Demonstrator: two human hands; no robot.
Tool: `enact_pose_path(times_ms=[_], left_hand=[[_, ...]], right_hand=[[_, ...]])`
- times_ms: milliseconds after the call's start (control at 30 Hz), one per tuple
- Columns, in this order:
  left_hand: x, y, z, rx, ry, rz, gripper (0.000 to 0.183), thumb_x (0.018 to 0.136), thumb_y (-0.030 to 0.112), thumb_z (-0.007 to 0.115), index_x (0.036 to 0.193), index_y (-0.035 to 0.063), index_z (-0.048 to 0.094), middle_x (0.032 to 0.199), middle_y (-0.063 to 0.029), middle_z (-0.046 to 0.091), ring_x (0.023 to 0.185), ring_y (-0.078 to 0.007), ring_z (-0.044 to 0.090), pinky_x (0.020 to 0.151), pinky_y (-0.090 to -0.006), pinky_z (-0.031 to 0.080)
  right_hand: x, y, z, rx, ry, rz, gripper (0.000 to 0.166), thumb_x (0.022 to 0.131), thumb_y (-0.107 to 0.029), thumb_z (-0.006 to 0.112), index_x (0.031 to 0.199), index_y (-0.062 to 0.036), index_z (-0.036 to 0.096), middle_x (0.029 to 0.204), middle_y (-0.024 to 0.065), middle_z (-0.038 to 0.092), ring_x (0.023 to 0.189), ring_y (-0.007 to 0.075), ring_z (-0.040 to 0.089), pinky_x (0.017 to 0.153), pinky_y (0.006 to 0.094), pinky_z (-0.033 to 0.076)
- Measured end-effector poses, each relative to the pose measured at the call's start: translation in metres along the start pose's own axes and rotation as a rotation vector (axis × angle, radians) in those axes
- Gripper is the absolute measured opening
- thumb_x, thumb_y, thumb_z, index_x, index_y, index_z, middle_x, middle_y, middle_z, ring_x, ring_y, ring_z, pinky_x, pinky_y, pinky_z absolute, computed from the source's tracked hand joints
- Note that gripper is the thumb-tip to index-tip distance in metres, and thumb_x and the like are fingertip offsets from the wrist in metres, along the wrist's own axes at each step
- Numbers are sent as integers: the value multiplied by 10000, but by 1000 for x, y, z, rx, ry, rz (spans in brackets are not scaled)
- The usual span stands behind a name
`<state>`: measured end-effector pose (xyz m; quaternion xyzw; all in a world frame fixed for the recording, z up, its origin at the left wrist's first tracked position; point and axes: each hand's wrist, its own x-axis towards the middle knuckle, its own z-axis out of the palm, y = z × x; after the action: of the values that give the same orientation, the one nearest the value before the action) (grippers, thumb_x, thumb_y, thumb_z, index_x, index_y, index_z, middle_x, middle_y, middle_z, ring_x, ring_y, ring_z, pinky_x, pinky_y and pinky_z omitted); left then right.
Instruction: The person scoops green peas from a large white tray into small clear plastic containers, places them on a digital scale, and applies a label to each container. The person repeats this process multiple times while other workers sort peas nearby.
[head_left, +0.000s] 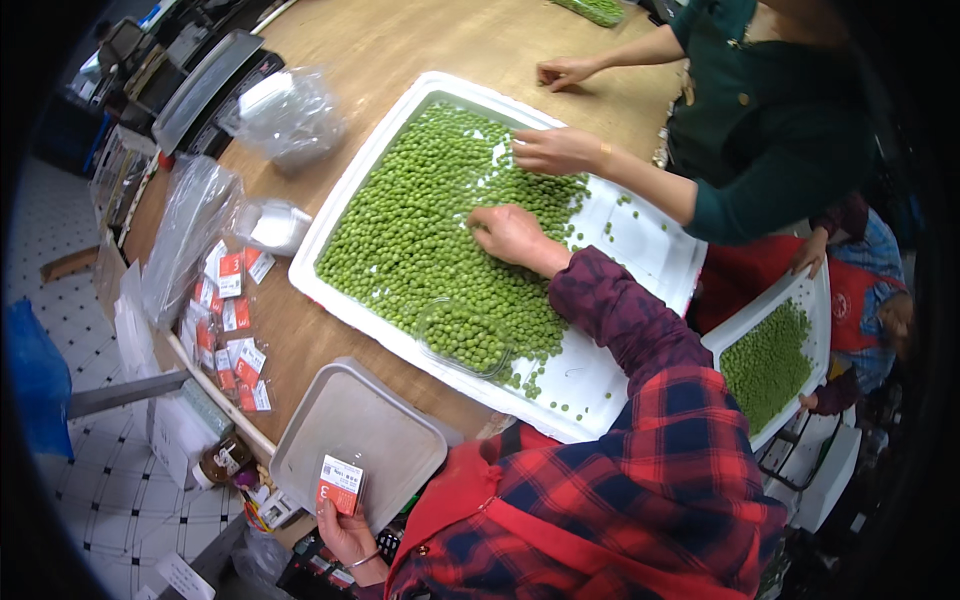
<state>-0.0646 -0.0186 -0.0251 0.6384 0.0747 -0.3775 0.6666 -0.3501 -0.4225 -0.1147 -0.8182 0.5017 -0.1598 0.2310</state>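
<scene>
My left hand (346, 534) grips a small clear plastic piece with an orange-and-white label (342, 484), over the lower edge of a grey tray (360, 420). My right hand (514, 234) rests with curled fingers on loose green peas (420, 202); whether it holds any is hidden. The peas lie spread in a large white foam tray (660, 262), thinning out towards its right side. A clear plastic container filled with peas (465, 337) sits near the tray's lower edge.
A co-worker's hand (555, 150) touches the peas just above my right hand; their other hand (566, 73) is over the wooden table (480, 37). Labelled packets (232, 315), plastic bags (187, 232) and wrapped containers (285, 112) lie left. Another person holds a pea tray (817, 322) at right.
</scene>
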Motion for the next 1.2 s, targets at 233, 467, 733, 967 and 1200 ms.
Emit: enact_pose_path(times_ms=[233,467,733,967,1200], left_hand=[[26,3,-33,132,-243,-128,246,892,300,617,1050,111,609,840,8,586,772,-144,524,749,-301,474],[95,-2,-45,495,-189,-219,254,860,456,602,960,223,608,825,90,587,796,-126,554,779,-404,489],[88,-31,34,420,-471,-267,264,861,453,601,983,219,607,838,79,594,803,-129,558,790,-407,487],[82,-46,63,413,-644,-305,273,863,450,599,1004,215,607,850,70,600,810,-132,562,800,-410,486],[72,-54,70,391,-725,-327,284,865,447,598,1024,212,607,861,61,606,816,-134,566,810,-413,484]], right_hand=[[-43,-13,-19,1032,197,436,246,846,-55,485,1056,1,599,683,28,560,545,102,483,474,257,393],[-88,-20,-43,1884,308,488,157,867,-25,473,989,26,557,777,84,589,506,118,507,400,241,365],[-209,-15,-77,1874,516,552,155,926,-111,452,965,-4,558,583,-32,407,408,55,286,372,232,204],[-320,5,-93,1896,896,624,126,937,-125,477,966,-24,547,541,-51,315,380,53,239,356,234,181],[-378,0,-84,1975,1051,714,133,928,-137,458,934,-25,530,532,-42,306,379,69,235,371,247,192]])
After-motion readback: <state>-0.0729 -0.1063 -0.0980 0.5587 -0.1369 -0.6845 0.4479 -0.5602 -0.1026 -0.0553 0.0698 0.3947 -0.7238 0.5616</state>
